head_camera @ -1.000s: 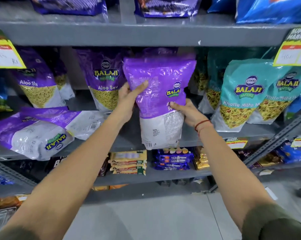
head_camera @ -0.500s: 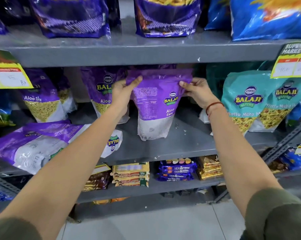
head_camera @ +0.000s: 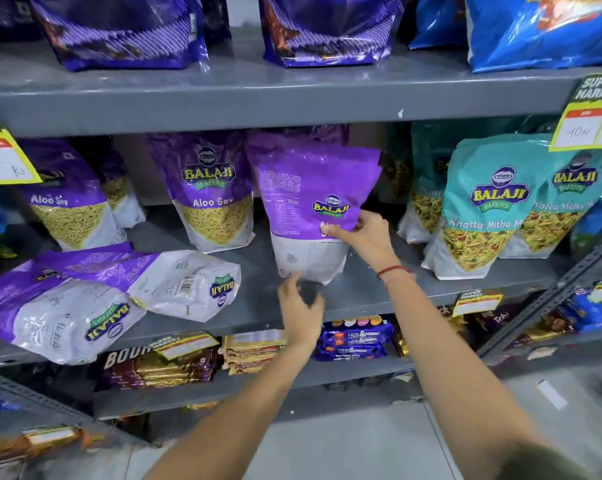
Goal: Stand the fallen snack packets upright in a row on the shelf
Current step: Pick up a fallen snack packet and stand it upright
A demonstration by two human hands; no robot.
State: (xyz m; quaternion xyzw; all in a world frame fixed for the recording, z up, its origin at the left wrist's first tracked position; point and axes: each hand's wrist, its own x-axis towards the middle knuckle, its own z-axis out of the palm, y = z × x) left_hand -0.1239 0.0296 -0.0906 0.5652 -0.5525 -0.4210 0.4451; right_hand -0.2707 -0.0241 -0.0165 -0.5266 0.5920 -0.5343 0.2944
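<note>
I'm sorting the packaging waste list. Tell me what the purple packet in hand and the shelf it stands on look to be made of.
Purple packet: likely glossy plastic film; it creases and catches light where the right hand pinches it. Shelf: apparently grey painted metal, with a flat matte face, a thin folded front edge and a small paint chip on the shelf above.

Middle shelf (head_camera: 361, 292): three purple Balaji Aloo Sev packets stand upright at the front, at left (head_camera: 67, 202), centre (head_camera: 216, 192) and right (head_camera: 313, 209), the last back outward. Two purple packets lie fallen, one (head_camera: 50, 306) overlapping the other (head_camera: 188, 282). Two teal Khatta Mitha packets, front (head_camera: 479, 209) and behind (head_camera: 569, 202), stand upright. Two hands, left (head_camera: 301, 313) and right (head_camera: 368, 237).
</note>
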